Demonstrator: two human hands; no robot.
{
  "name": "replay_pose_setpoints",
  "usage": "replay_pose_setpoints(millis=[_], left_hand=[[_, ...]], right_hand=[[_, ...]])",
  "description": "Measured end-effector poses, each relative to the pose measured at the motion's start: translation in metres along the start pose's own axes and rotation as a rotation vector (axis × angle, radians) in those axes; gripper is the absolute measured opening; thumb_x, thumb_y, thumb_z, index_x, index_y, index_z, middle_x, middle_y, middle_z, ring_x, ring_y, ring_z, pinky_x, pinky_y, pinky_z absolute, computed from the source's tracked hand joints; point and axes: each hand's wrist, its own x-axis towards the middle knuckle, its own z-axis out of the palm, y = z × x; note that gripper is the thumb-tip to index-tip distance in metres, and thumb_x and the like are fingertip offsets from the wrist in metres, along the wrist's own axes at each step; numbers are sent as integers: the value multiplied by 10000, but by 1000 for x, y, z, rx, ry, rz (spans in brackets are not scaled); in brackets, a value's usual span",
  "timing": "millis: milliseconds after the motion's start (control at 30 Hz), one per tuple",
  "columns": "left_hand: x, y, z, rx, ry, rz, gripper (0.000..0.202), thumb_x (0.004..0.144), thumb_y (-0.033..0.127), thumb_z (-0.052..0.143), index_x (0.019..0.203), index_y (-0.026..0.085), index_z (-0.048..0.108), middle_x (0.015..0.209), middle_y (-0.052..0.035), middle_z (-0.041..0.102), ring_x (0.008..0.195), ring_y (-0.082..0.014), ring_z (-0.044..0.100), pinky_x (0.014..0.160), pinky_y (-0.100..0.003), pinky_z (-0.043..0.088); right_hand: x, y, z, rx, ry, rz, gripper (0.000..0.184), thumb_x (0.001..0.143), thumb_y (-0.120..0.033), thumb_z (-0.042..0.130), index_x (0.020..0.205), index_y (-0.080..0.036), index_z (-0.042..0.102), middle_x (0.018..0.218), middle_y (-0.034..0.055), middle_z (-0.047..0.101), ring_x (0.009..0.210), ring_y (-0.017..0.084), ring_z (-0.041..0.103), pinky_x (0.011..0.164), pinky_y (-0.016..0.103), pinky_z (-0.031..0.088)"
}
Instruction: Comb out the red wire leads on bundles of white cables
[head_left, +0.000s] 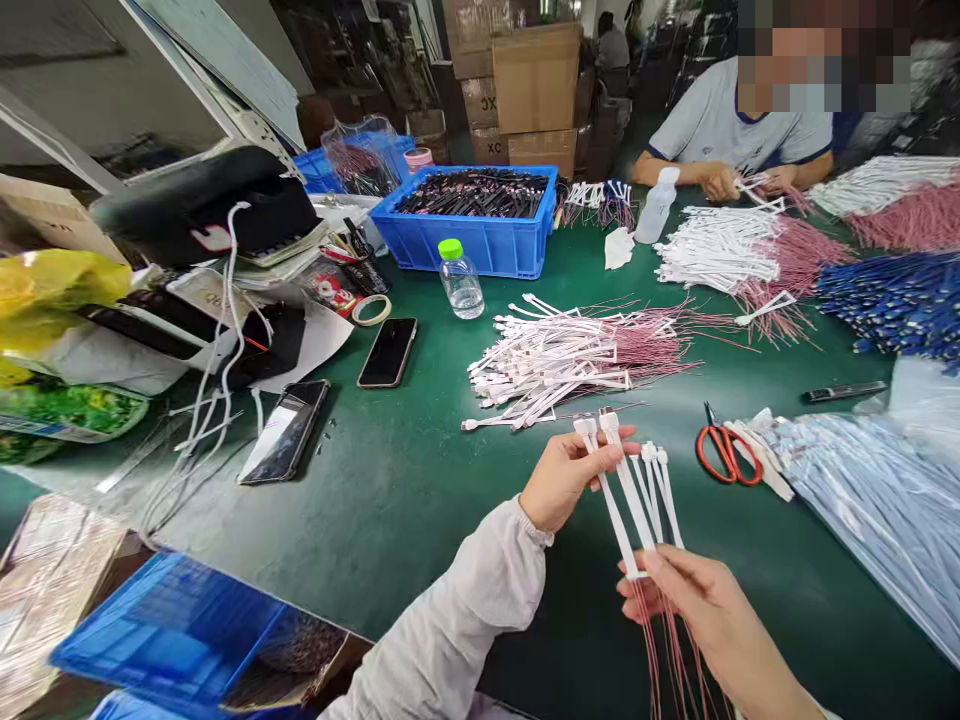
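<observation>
My left hand (564,474) pinches white flat cables (619,508) just below their white connector ends. Lower down, my right hand (694,595) grips the same cables near a white crosspiece, where thin pink wires (649,650) come out and hang down. Several more white cables (660,480) with small connectors fan out to the right, between my hands. Just beyond my left hand lies a pile of like white cables with pink wires (555,360). Right of my hands rest orange-handled scissors (726,455).
A blue bin (465,235) of black cables stands at the back, with a green-capped bottle (460,282) before it. Two phones (388,352) lie left. Light-blue cables (862,500), blue cables (892,300) and white-pink bundles (720,250) cover the right side. A co-worker (742,130) sits opposite, handling cables.
</observation>
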Motion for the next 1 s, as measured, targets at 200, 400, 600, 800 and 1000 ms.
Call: replay_pose_setpoints(millis=[200, 400, 600, 800, 1000], left_hand=[[-1, 0, 0, -17, -18, 10, 364, 720, 425, 698, 873, 97, 732, 1205, -153, 602, 666, -68, 456, 474, -214, 226], [-4, 9, 7, -105, 22, -44, 360, 656, 363, 763, 920, 124, 710, 1077, -92, 612, 812, -113, 517, 644, -219, 423], [-2, 15, -7, -144, -67, -179, 446, 661, 314, 773, 1065, 145, 690, 895, -56, 602, 722, -71, 503, 605, -187, 401], [3, 1, 0, -123, 13, -132, 436, 652, 367, 766, 1018, 136, 716, 754, -34, 571, 602, -41, 427, 475, -179, 254], [12, 7, 0, 194, -205, -53, 480, 687, 387, 725, 1112, 171, 671, 978, -79, 642, 717, -108, 540, 538, -205, 376]], right_hand=[[-2, 5, 5, -130, 26, -78, 437, 890, -569, 463, 1027, -168, 571, 839, 86, 655, 552, 173, 603, 548, 315, 517], [1, 9, 5, -623, 348, -353, 330, 845, -539, 544, 965, -234, 578, 666, 23, 603, 522, 184, 566, 551, 306, 478], [1, -2, -1, -86, -10, -110, 394, 915, -524, 455, 904, -166, 619, 803, 94, 674, 605, 189, 635, 592, 315, 544], [-2, 1, 3, -88, -7, -92, 423, 919, -530, 450, 928, -145, 626, 797, 98, 679, 611, 183, 641, 602, 304, 545], [-10, 6, -27, -268, 141, -103, 419, 906, -571, 429, 930, -188, 599, 730, 43, 647, 580, 165, 609, 596, 277, 519]])
